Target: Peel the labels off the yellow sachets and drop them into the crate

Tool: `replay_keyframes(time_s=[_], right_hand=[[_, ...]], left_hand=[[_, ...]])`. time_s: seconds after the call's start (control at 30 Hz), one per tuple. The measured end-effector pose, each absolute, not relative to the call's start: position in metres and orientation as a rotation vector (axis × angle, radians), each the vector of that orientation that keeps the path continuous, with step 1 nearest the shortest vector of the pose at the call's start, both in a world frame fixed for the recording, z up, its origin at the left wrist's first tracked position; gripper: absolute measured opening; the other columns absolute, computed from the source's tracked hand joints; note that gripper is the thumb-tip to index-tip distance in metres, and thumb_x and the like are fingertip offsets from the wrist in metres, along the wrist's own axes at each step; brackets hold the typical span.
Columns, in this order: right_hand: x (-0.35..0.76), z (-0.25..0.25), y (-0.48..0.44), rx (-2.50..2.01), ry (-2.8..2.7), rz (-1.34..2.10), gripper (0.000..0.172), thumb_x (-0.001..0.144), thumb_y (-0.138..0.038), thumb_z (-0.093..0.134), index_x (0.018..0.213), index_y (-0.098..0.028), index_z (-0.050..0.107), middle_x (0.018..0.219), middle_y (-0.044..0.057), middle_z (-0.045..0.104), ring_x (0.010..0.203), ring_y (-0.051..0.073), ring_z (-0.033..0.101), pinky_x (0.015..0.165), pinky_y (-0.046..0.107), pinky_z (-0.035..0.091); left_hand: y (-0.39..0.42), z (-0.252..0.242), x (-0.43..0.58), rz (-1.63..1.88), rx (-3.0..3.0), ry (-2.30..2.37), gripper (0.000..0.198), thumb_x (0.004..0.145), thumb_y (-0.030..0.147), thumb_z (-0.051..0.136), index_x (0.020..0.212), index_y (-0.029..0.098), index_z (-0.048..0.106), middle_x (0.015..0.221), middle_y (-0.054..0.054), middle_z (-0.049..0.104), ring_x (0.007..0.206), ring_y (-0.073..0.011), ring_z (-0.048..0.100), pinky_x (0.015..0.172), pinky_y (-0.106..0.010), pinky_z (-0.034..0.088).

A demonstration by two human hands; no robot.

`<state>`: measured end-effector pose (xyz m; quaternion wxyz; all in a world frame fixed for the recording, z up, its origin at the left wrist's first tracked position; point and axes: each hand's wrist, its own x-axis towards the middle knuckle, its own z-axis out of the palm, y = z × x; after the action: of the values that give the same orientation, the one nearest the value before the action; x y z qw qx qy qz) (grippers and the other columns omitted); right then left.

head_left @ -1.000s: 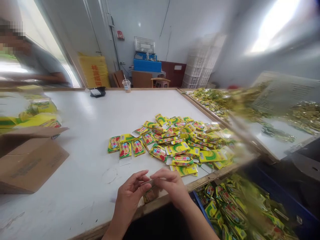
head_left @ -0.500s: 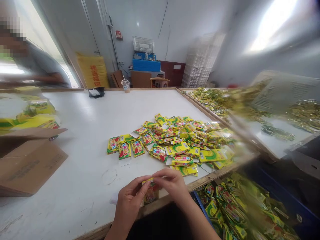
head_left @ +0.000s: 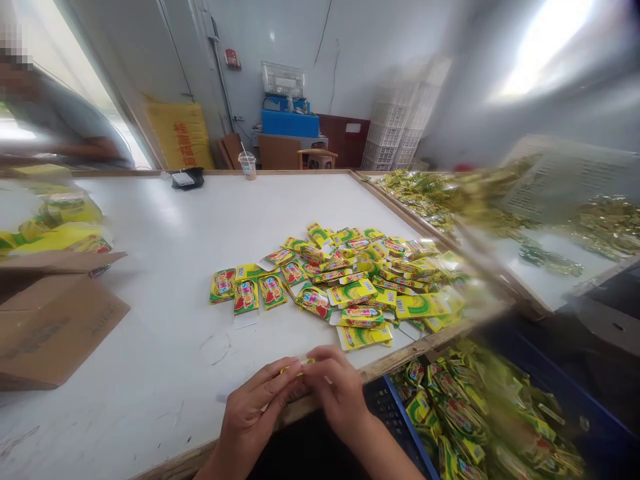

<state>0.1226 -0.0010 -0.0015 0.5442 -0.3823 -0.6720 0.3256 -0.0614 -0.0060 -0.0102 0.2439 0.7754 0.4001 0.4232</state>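
Note:
Close to the table's front edge, my left hand and my right hand both grip one small yellow candy box. Fingers hide most of it; only a strip of its yellow top shows between them. Beyond my hands lies a heap of similar small boxes, yellow and green with red fruit pictures. Some have white end flaps standing out. A few lie face up at the heap's left side, such as this box.
A brown carton stands on the white table at left. Below the right edge sits a blue crate full of boxes. Gold packets cover the right-hand table. A plastic cup stands far back; a person is at far left.
The box in my hands has tipped so its printed face no longer shows. My right fingers have curled in closer around it. The view has shifted slightly.

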Motion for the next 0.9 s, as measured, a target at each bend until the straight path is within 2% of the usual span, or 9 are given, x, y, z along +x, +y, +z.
replay_keyframes(time_s=[0.2,0.3,0.33,0.4,0.53,0.6,0.7,0.8,0.9], right_hand=[[0.237,0.027,-0.024,-1.335,-1.325,0.670,0.012,0.087,-0.030,0.062,0.094,-0.028,0.071,0.100,0.007,0.070,0.094,0.025,0.067,0.082,0.038,0.054],[0.333,0.043,-0.039,-1.811,-1.387,0.470,0.013,0.077,-0.038,0.069,0.081,-0.028,0.076,0.085,0.012,0.074,0.077,0.029,0.069,0.067,0.041,0.055],[0.352,0.045,-0.040,-1.907,-1.369,0.396,0.014,0.076,-0.039,0.069,0.076,-0.027,0.076,0.079,0.013,0.073,0.072,0.030,0.069,0.064,0.042,0.054],[0.359,0.043,-0.031,-1.939,-1.344,0.306,0.017,0.077,-0.039,0.066,0.079,-0.025,0.075,0.079,0.012,0.073,0.071,0.030,0.068,0.063,0.042,0.054],[0.291,0.026,0.020,-1.628,-1.671,0.219,0.042,0.075,-0.019,0.064,0.117,-0.023,0.067,0.120,0.010,0.065,0.108,0.031,0.058,0.088,0.046,0.051],[0.247,0.017,0.037,-1.491,-1.772,0.121,0.047,0.074,-0.006,0.057,0.117,-0.023,0.067,0.116,0.009,0.065,0.110,0.031,0.053,0.094,0.049,0.047],[0.192,0.004,0.025,-1.336,-1.764,0.095,0.048,0.078,0.001,0.046,0.115,-0.021,0.067,0.104,0.010,0.065,0.102,0.028,0.054,0.091,0.048,0.048],[0.150,-0.008,-0.012,-1.126,-1.883,0.251,0.051,0.082,-0.001,0.047,0.127,-0.022,0.059,0.108,0.011,0.064,0.099,0.027,0.055,0.089,0.047,0.049],[0.124,-0.008,-0.028,-1.007,-1.923,0.522,0.045,0.083,-0.011,0.061,0.126,-0.026,0.060,0.114,0.009,0.064,0.104,0.027,0.056,0.090,0.044,0.050]], left_hand=[[-0.003,-0.012,-0.046,1.156,1.696,1.282,0.055,0.088,0.030,0.064,0.141,0.033,0.047,0.124,-0.003,0.069,0.107,-0.0215,0.068,0.096,-0.035,0.055],[0.005,-0.016,-0.034,1.049,1.561,1.341,0.027,0.083,0.038,0.068,0.107,0.029,0.074,0.098,-0.003,0.076,0.093,-0.0229,0.071,0.085,-0.032,0.058],[0.008,-0.016,-0.029,1.010,1.535,1.333,0.020,0.080,0.039,0.070,0.093,0.027,0.079,0.092,-0.004,0.077,0.089,-0.0236,0.071,0.082,-0.031,0.058],[0.012,-0.016,-0.020,0.963,1.457,1.288,0.017,0.074,0.040,0.074,0.081,0.026,0.081,0.088,-0.005,0.077,0.085,-0.0245,0.070,0.077,-0.030,0.057],[0.012,-0.006,-0.002,0.962,1.303,1.240,0.027,0.072,0.042,0.076,0.089,0.022,0.080,0.089,-0.007,0.077,0.085,-0.0259,0.071,0.074,-0.032,0.059],[0.009,0.002,0.003,0.983,1.229,1.225,0.036,0.075,0.047,0.072,0.100,0.020,0.076,0.088,-0.008,0.077,0.082,-0.0261,0.073,0.072,-0.035,0.061],[0.005,0.012,0.004,1.101,0.950,1.186,0.049,0.082,0.048,0.065,0.122,0.019,0.061,0.095,-0.009,0.074,0.085,-0.0255,0.073,0.074,-0.039,0.061],[0.005,0.016,-0.005,1.275,0.681,1.173,0.058,0.082,0.041,0.070,0.132,0.023,0.049,0.109,-0.009,0.071,0.092,-0.0235,0.071,0.078,-0.037,0.059],[0.007,0.019,-0.025,1.339,0.722,1.237,0.062,0.076,0.034,0.077,0.131,0.026,0.050,0.115,-0.006,0.069,0.100,-0.0220,0.068,0.082,-0.030,0.056]])
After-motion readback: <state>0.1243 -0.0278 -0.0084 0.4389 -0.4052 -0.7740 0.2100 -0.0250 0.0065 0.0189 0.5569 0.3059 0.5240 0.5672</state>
